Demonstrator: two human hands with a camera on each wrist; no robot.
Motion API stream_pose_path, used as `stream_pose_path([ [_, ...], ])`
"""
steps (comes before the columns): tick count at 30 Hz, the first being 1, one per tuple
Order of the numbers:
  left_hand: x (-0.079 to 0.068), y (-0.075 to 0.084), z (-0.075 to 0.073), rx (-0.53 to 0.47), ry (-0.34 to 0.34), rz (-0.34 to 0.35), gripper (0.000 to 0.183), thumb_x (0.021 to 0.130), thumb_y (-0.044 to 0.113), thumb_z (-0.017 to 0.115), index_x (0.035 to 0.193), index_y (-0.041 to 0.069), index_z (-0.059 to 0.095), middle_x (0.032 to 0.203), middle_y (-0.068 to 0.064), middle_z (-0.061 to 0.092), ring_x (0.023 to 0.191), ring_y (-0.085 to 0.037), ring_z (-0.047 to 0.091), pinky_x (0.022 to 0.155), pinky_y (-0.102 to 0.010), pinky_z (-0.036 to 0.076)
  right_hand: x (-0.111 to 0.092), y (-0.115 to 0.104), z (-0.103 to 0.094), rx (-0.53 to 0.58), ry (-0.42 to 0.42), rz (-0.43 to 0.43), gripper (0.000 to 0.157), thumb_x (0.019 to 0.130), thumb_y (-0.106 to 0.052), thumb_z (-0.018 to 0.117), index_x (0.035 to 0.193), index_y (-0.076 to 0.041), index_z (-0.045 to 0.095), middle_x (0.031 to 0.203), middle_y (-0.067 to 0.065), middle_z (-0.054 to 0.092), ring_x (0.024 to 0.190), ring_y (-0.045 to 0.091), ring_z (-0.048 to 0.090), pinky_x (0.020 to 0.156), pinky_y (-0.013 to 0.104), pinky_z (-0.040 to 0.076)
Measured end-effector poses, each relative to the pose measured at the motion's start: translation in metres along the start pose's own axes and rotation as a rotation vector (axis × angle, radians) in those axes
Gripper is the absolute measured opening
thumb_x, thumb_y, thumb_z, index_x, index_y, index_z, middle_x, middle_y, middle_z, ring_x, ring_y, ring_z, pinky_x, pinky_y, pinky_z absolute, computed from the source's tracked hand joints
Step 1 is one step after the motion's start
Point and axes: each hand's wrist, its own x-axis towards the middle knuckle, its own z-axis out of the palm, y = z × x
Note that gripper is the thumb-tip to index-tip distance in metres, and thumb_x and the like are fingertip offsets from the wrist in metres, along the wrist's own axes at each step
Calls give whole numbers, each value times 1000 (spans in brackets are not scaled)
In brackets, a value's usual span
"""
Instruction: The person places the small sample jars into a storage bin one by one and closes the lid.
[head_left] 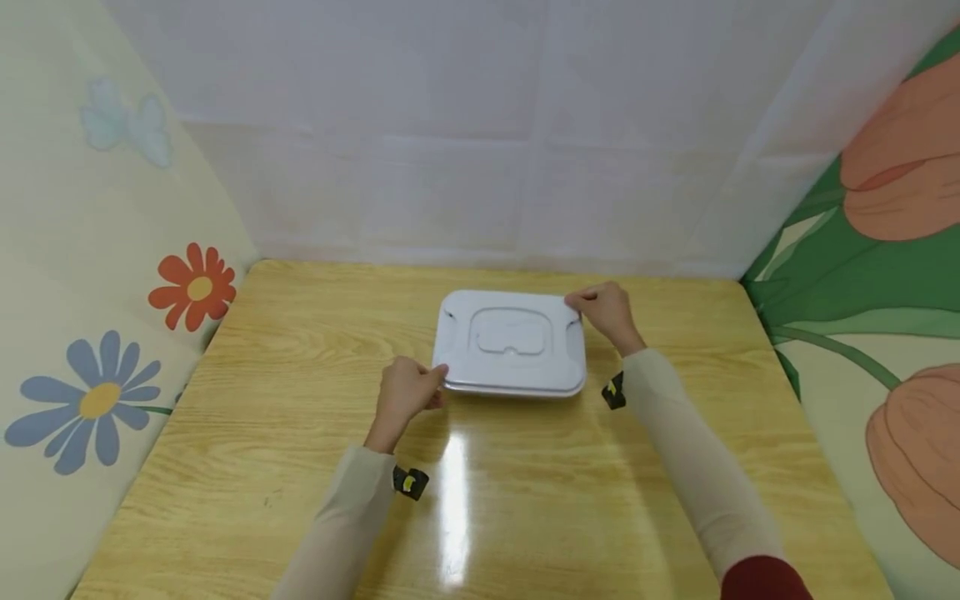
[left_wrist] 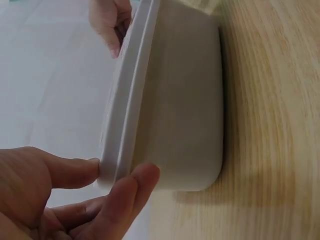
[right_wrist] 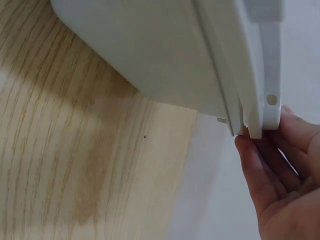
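Observation:
A white rectangular lidded container [head_left: 510,343] stands on the wooden table, its lid marked by a raised panel in the middle. My left hand [head_left: 408,387] pinches the near left corner of the rim, thumb on top and fingers [left_wrist: 145,180] underneath, as the left wrist view shows. At the far right corner my right hand [head_left: 606,312] pinches the lid and rim between thumb and fingers. In the right wrist view, a lid tab [right_wrist: 271,100] with a small hole sits beside the thumb. What is inside the container is hidden.
The light wood-grain table [head_left: 285,467] reaches a white cloth backdrop [head_left: 450,167] behind the container. Flower-printed panels [head_left: 97,250] stand along the left, with large tulip prints [head_left: 900,317] on the right. Dark bands [head_left: 410,483] sit at both wrists.

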Motion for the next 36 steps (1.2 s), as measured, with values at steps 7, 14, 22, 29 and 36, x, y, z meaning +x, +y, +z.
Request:
stream_pose_path([
  [7, 7, -5, -1, 12, -10, 6, 35, 90, 23, 63, 83, -11, 70, 62, -14, 68, 61, -33, 70, 58, -38, 58, 6, 0, 7, -21, 5, 18, 30, 92, -29, 63, 108, -6, 71, 111, 15, 69, 107, 30, 64, 90, 43, 52],
  [14, 10, -7, -1, -35, -22, -6, 35, 89, 23, 65, 85, -11, 70, 63, -15, 68, 61, -33, 70, 60, -39, 58, 8, -2, 8, -16, 4, 32, 30, 92, -30, 63, 108, -7, 71, 111, 14, 69, 108, 30, 64, 91, 43, 52],
  [22, 12, -9, -1, -86, -39, -31, 37, 89, 24, 65, 88, -13, 69, 64, -16, 68, 63, -33, 70, 62, -39, 58, 8, 3, 12, -5, 35, 37, 30, 91, -31, 64, 108, -7, 71, 110, 13, 69, 107, 28, 64, 90, 41, 52],
  [29, 14, -11, -2, -142, -46, -28, 36, 90, 23, 65, 89, -13, 69, 66, -17, 68, 64, -34, 70, 64, -41, 58, 6, 4, 13, 70, 41, 38, 31, 91, -29, 63, 111, -5, 69, 113, 15, 68, 108, 29, 63, 92, 41, 51],
  [36, 14, -12, -3, -172, -77, -57, 37, 90, 25, 65, 91, -12, 69, 71, -20, 69, 57, -24, 68, 66, -40, 58, 5, 8, 15, 104, -4, 79, 32, 94, -28, 59, 117, -6, 66, 117, 14, 66, 110, 27, 61, 94, 39, 50],
])
